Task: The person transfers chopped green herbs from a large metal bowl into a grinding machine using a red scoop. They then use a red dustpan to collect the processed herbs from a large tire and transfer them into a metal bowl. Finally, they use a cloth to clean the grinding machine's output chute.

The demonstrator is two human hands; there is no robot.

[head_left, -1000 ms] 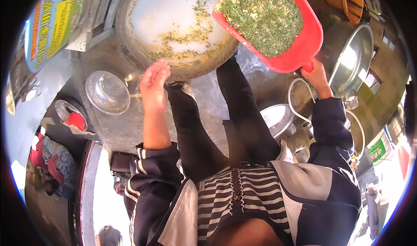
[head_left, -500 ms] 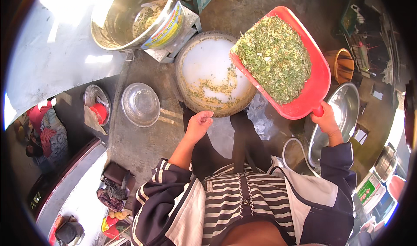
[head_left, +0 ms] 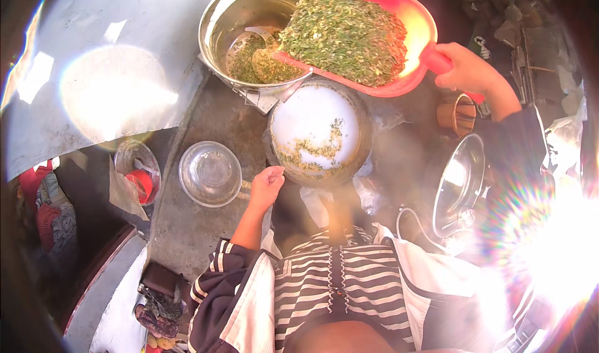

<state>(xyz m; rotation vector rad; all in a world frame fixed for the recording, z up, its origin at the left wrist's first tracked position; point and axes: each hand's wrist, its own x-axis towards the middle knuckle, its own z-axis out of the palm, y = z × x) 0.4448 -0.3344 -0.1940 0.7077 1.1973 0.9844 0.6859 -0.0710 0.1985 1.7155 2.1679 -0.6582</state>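
My right hand grips the handle of a red plastic scoop heaped with chopped green leaves. The scoop's front lip hangs over a big steel pot at the top, which holds some greens and a ladle. Below the scoop sits a round pan with a white bottom and a thin scatter of green bits. My left hand rests loosely curled at the pan's near-left rim and holds nothing.
A glass lid lies left of the pan, and a glass bowl with something red further left. A steel lid and a small wooden cup stand on the right. Strong sun glare hides the lower right.
The loaded scoop has swung from over the white pan up and left to the steel pot. My left hand stays by the pan's rim.
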